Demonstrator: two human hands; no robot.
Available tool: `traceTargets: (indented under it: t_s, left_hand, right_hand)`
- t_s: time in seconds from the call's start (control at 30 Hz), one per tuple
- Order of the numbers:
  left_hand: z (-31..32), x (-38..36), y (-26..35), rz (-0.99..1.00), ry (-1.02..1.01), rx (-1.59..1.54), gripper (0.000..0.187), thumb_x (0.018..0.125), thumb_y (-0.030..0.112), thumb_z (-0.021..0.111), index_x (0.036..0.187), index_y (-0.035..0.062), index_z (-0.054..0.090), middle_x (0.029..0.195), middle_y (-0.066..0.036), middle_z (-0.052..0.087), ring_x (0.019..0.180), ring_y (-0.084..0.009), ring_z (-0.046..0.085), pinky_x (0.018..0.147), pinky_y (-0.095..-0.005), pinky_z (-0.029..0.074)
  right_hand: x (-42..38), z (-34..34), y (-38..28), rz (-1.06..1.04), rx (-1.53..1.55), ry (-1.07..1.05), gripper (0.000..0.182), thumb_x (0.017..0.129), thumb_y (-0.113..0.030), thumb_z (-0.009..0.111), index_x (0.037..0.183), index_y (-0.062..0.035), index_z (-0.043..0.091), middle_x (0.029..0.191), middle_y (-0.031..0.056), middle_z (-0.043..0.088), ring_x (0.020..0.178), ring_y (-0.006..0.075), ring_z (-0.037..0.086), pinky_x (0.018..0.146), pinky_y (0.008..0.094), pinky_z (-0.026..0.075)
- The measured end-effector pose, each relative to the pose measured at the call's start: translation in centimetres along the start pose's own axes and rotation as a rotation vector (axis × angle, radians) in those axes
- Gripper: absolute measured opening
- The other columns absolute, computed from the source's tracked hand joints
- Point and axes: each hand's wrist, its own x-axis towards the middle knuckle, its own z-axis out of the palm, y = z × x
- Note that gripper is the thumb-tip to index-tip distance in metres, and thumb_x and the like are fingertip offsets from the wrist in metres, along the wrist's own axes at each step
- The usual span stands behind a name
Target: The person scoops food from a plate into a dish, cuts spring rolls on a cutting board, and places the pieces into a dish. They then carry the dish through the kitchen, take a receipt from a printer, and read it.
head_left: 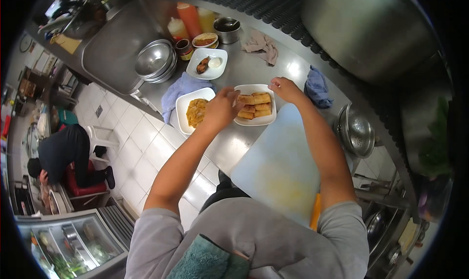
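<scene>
A square white plate of golden fried rolls (262, 106), stacked in rows, sits on the steel counter. My left hand (222, 107) is at the plate's left side, fingers apart and tips beside the rolls; whether they touch is hard to tell. My right hand (287, 89) hovers by the plate's upper right corner, fingers bent and slightly apart, nothing visible in them. Partly behind my left hand is a second white plate (181, 105) with a yellowish noodle-like dish (196, 112). Farther back, a white plate (220, 73) carries a browned piece of food and a small white cup.
A pale cutting board (268, 152) lies before me. Around the counter are blue cloths (318, 88), a beige cloth (261, 45), metal bowls (155, 59), sauce bottles (189, 19), a metal pot (226, 31) and colanders (359, 132). Another person (63, 154) bends over at left.
</scene>
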Motion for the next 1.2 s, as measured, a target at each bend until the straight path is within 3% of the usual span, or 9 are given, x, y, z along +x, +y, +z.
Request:
traceTargets:
  t_s: [0.17, 0.4, 0.57, 0.6, 0.63, 0.77, 0.93, 1.07, 1.2]
  left_hand:
    - [-5.2, -9.6, 1.6, -0.270, 0.087, -0.210, 0.028, 0.078, 0.019, 0.066, 0.103, 0.0050, 0.061, 0.101, -0.011, 0.058, 0.084, -0.0270, 0.060, 0.069, -0.0335, 0.049]
    - [-1.2, -35.6, -3.1, -0.833, -0.028, -0.357, 0.033, 0.083, 0.026, 0.062, 0.108, 0.0040, 0.061, 0.096, -0.012, 0.063, 0.086, -0.0236, 0.061, 0.075, -0.0312, 0.047]
    - [0.7, -51.9, -3.2, -1.244, -0.397, -0.930, 0.066, 0.087, 0.054, 0.046, 0.131, 0.0050, 0.043, 0.132, -0.015, 0.046, 0.123, -0.0278, 0.041, 0.103, -0.0349, 0.028]
    - [1.9, -56.3, -4.5, -1.292, -0.356, -1.100, 0.070, 0.086, 0.057, 0.044, 0.133, 0.0054, 0.040, 0.136, -0.015, 0.040, 0.128, -0.0289, 0.034, 0.105, -0.0363, 0.024]
    - [3.0, -60.6, -5.9, -1.345, -0.313, -1.267, 0.073, 0.085, 0.059, 0.042, 0.135, 0.0058, 0.037, 0.141, -0.016, 0.034, 0.132, -0.0299, 0.027, 0.107, -0.0377, 0.020]
    - [4.9, -80.3, -11.7, -1.416, -0.985, -0.355, 0.073, 0.085, 0.057, 0.044, 0.131, 0.0002, 0.041, 0.135, -0.018, 0.041, 0.127, -0.0337, 0.035, 0.105, -0.0395, 0.027]
    - [-3.7, -81.4, -17.4, -1.961, -0.257, -0.544, 0.055, 0.087, 0.050, 0.044, 0.111, 0.0026, 0.059, 0.113, -0.020, 0.058, 0.108, -0.0327, 0.054, 0.092, -0.0415, 0.041]
    - [-3.4, -76.8, -29.0, -1.226, -0.530, -0.100, 0.042, 0.091, 0.039, 0.037, 0.103, 0.0085, 0.062, 0.104, -0.021, 0.060, 0.102, -0.0371, 0.055, 0.087, -0.0464, 0.044]
    - [-7.7, -62.2, -40.5, -1.141, -0.248, -0.211, 0.057, 0.087, 0.050, 0.040, 0.108, 0.0011, 0.059, 0.112, -0.021, 0.058, 0.107, -0.0352, 0.053, 0.092, -0.0417, 0.041]
  right_hand:
    - [2.4, 1.5, 1.1, 0.296, 0.316, -0.414, 0.029, 0.088, -0.027, 0.052, 0.105, -0.0052, 0.060, 0.074, 0.0070, 0.060, 0.061, 0.0152, 0.058, 0.059, 0.0279, 0.050]
    - [1.5, 1.8, 1.6, 0.269, 0.545, -0.280, 0.028, 0.084, -0.023, 0.055, 0.097, 0.0012, 0.060, 0.075, 0.0090, 0.061, 0.057, 0.0181, 0.058, 0.053, 0.0295, 0.050]
    - [-1.2, -2.1, -0.1, 0.075, 0.358, -0.173, 0.025, 0.086, -0.029, 0.052, 0.088, -0.0050, 0.058, 0.067, 0.0007, 0.052, 0.056, 0.0119, 0.048, 0.051, 0.0276, 0.041]
    - [-0.9, -2.1, 1.3, -0.522, -0.082, 0.041, 0.024, 0.087, -0.029, 0.051, 0.087, -0.0070, 0.058, 0.070, -0.0004, 0.053, 0.058, 0.0099, 0.046, 0.051, 0.0255, 0.040]
    - [-2.4, -3.2, -2.5, 0.097, 0.376, -0.101, 0.024, 0.088, -0.030, 0.050, 0.090, -0.0074, 0.059, 0.073, -0.0009, 0.053, 0.060, 0.0086, 0.047, 0.052, 0.0245, 0.040]
    - [-3.5, -3.5, -9.1, 0.218, 0.622, -0.121, 0.030, 0.089, -0.025, 0.049, 0.104, -0.0006, 0.058, 0.091, 0.0040, 0.061, 0.079, 0.0117, 0.059, 0.070, 0.0234, 0.047]
    - [-3.6, 2.1, -20.6, 0.134, 0.809, -0.132, 0.030, 0.091, -0.023, 0.047, 0.103, 0.0024, 0.057, 0.092, 0.0053, 0.061, 0.081, 0.0119, 0.060, 0.071, 0.0249, 0.048]
    - [-3.0, 7.8, -31.3, 0.083, 0.821, -0.245, 0.030, 0.090, -0.022, 0.047, 0.102, 0.0033, 0.058, 0.092, 0.0070, 0.062, 0.081, 0.0133, 0.061, 0.071, 0.0255, 0.049]
    - [0.8, 16.7, -36.6, 0.040, 0.959, -0.295, 0.026, 0.086, -0.020, 0.050, 0.096, 0.0010, 0.061, 0.082, 0.0044, 0.062, 0.070, 0.0108, 0.058, 0.063, 0.0248, 0.047]
